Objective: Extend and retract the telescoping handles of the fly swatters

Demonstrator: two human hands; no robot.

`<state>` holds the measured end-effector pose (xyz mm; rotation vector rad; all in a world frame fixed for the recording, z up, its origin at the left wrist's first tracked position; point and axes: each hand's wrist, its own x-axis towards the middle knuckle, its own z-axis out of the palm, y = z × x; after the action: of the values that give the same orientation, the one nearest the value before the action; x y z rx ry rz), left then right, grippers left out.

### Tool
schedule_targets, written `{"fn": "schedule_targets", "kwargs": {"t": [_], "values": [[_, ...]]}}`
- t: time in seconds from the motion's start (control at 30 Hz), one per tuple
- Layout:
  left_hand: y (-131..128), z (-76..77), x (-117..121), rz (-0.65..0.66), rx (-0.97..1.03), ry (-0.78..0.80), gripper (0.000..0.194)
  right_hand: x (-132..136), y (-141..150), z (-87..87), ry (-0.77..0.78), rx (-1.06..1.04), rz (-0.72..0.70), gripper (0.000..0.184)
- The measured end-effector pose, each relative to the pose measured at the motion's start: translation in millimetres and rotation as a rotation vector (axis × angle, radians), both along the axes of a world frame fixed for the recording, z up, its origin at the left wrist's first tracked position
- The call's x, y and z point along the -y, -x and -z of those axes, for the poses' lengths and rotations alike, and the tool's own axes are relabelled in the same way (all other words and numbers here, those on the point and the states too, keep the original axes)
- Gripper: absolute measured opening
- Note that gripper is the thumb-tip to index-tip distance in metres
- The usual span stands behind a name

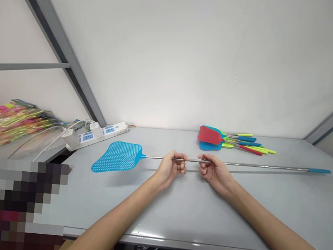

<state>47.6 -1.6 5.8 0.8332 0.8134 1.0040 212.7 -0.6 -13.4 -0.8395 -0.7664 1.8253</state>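
Swatter (122,156) held crosswise, fingers (181,156) pinched on its shaft (267,166): left hand (172,167) head-side, right hand (213,171) handle-side; more swatters (210,136) beyond it!

Gray table (161,214), piled swatters (210,136), power strip (105,133)

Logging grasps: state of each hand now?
Left hand: closed, holding the blue fly swatter by its metal rod.
Right hand: closed, holding the same rod, nearer the handle.

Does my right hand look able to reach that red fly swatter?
Probably yes: the red fly swatter tops the pile beyond your right hand, though that hand would first have to release the metal rod.
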Motion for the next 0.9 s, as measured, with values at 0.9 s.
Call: {"fn": "schedule_targets", "kwargs": {"t": [0.9], "values": [[-2, 10.7, 10, 0.619, -0.01, -0.045, 0.045, 15, 0, 2.1, -0.177, 0.17, -0.443, 0.055]]}}
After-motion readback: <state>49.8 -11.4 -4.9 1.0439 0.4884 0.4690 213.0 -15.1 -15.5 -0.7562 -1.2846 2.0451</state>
